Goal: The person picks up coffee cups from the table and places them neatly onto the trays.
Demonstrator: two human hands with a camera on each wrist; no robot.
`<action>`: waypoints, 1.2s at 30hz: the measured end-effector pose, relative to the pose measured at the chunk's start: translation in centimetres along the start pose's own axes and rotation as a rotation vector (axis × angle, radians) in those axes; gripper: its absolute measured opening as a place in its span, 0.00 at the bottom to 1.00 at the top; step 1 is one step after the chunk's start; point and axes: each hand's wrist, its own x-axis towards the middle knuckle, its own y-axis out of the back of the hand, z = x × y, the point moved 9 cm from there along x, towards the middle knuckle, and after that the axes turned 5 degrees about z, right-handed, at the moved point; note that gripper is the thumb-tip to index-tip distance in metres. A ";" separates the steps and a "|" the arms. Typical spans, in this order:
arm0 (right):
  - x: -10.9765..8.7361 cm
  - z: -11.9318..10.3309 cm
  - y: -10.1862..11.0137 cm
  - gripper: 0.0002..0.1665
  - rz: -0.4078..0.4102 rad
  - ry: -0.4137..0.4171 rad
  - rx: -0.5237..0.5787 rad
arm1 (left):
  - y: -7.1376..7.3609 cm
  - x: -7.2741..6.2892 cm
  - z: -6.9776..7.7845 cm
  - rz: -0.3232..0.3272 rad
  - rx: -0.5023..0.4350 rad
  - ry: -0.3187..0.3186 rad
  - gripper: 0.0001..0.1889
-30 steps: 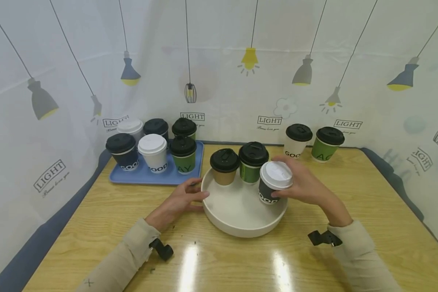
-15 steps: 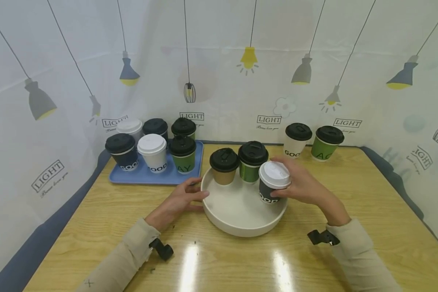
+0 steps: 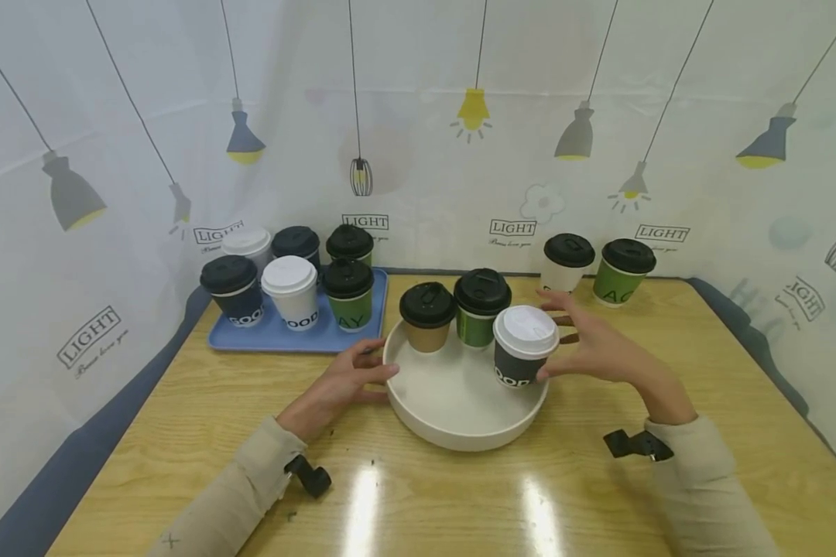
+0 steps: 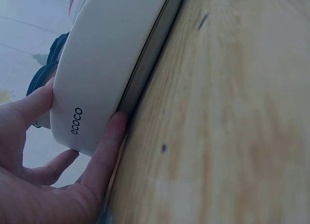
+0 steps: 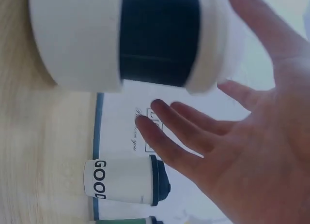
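A round white tray [image 3: 460, 414] stands on the table, marked "ecoco" on its side in the left wrist view. My left hand [image 3: 344, 387] holds its left side, thumb at the rim and a fingertip low on the wall [image 4: 101, 64]. Inside it are a brown paper cup [image 3: 428, 336] and a green paper cup [image 3: 475, 329], both black-lidded. Toward the right rim stands a dark paper cup [image 3: 515, 363] with a white lid. Beside that cup my right hand [image 3: 599, 348] is spread, fingers and thumb extended; the right wrist view shows the fingers off the cup [image 5: 160, 37].
At the back left, a blue tray [image 3: 279, 340] bears several lidded paper cups. Behind my right hand stand a white cup [image 3: 560, 277] and a green cup [image 3: 618, 285] with black lids. A printed curtain [image 3: 425, 170] borders the table [image 3: 418, 510].
My right hand has let go of the dark cup and drawn back to the right, its fingers spreading. The cup stays upright in the round tray. My left hand has not moved.
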 end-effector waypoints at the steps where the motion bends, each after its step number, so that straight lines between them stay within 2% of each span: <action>1: -0.2 0.1 0.4 0.69 -0.009 0.009 0.045 | 0.0 0.0 0.0 -0.002 -0.002 -0.002 0.42; 3: -0.6 0.5 1.3 0.64 -0.014 0.030 0.146 | -0.1 0.0 0.0 -0.001 -0.004 -0.003 0.42; 5: -1.0 1.1 2.5 0.53 0.006 0.054 0.244 | -0.1 0.0 0.0 -0.001 0.001 -0.004 0.42; 7: -1.3 2.0 3.9 0.41 0.064 0.072 0.326 | -0.1 0.0 0.0 0.002 0.005 -0.003 0.42; 9: -1.4 3.4 5.2 0.31 0.165 0.053 0.363 | 0.0 -0.1 0.0 0.005 0.010 -0.001 0.42; 11: -1.7 5.0 6.5 0.26 0.299 0.012 0.322 | 0.0 -0.1 0.1 0.008 0.008 -0.004 0.42; 14: -2.5 7.8 8.4 0.24 0.513 -0.132 0.176 | -0.1 -0.2 0.1 0.002 0.004 -0.018 0.41; 17: -3.3 10.3 10.1 0.31 0.664 -0.273 0.003 | -0.1 -0.2 0.2 -0.004 0.003 -0.025 0.41; 19: -3.3 11.7 11.1 0.39 0.716 -0.333 -0.075 | -0.1 -0.2 0.2 -0.006 0.005 -0.028 0.41; 22: -2.4 13.3 12.5 0.48 0.734 -0.365 -0.140 | 0.0 -0.1 0.1 -0.004 0.003 -0.031 0.41; 25: -1.1 15.0 13.4 0.52 0.714 -0.394 -0.143 | 0.1 -0.1 0.0 0.003 0.004 -0.028 0.40; 29: 0.6 16.3 13.9 0.54 0.642 -0.397 -0.149 | 0.2 -0.1 0.0 0.008 0.007 -0.024 0.39; 36: 2.5 17.8 13.5 0.63 0.510 -0.429 -0.168 | 0.1 -0.2 0.1 0.001 -0.001 -0.027 0.39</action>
